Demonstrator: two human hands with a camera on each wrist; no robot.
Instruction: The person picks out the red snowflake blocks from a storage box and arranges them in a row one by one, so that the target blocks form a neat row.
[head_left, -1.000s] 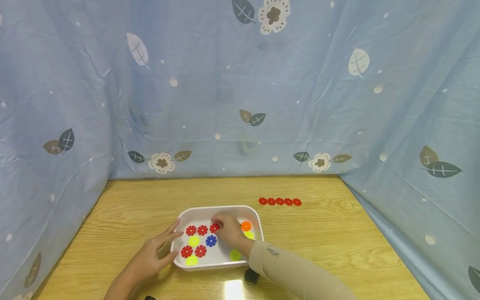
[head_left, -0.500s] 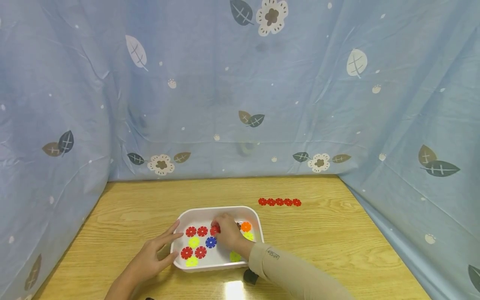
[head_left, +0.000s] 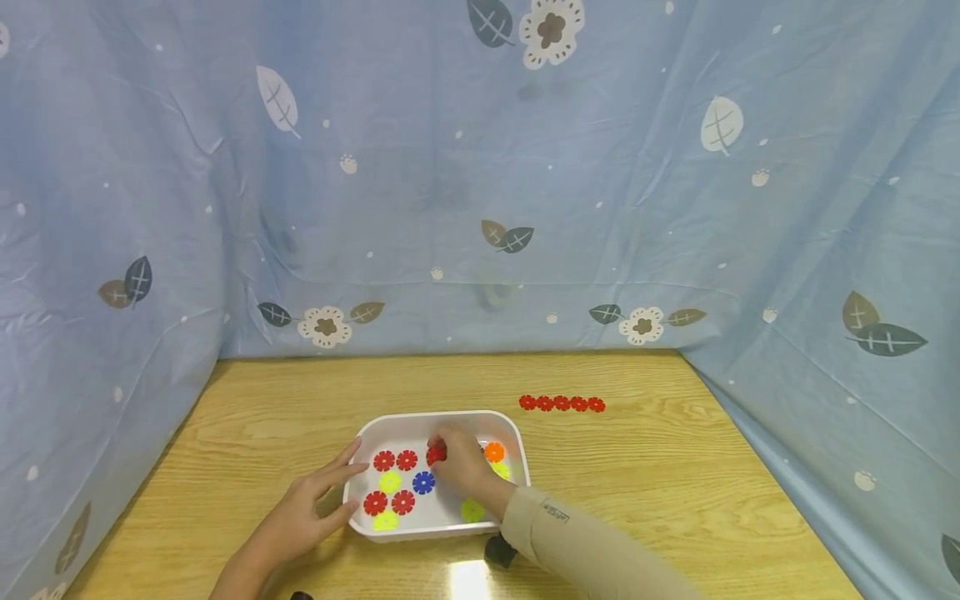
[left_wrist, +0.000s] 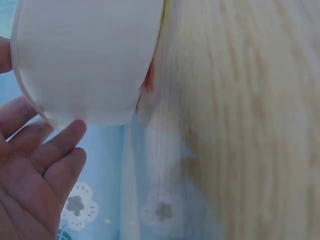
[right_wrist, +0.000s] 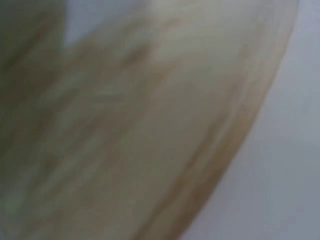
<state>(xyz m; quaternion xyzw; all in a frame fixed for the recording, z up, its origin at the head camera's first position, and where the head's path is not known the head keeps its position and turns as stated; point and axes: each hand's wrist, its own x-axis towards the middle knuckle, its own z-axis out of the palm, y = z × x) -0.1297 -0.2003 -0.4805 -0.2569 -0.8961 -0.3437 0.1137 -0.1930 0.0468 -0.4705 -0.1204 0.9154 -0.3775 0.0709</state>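
A white plastic tray (head_left: 431, 533) holds several flat, notched snowflake discs, among them a blue disc (head_left: 423, 482), yellow ones and red ones. My right hand (head_left: 462, 467) reaches into it and pinches a red snowflake disc (head_left: 434, 454), partly covered by the fingers. At the tray's left side, my left hand (head_left: 307, 506) rests spread fingers and thumb against the rim. In the left wrist view the fingers of that hand (left_wrist: 35, 170) touch the tray's outer wall (left_wrist: 90, 60). The right wrist view shows only blurred table and a pale surface, no fingers.
Beyond the tray to the right, a row of red discs (head_left: 562, 403) lies joined edge to edge on the wooden table (head_left: 660, 467). A small black object (head_left: 498, 551) sits by the right forearm. Blue patterned curtains (head_left: 420, 183) enclose the back and sides.
The right hand has lifted the red disc slightly in its fingers and shifted it a little inside the tray. The left hand stays at the rim, and the red row has not moved.
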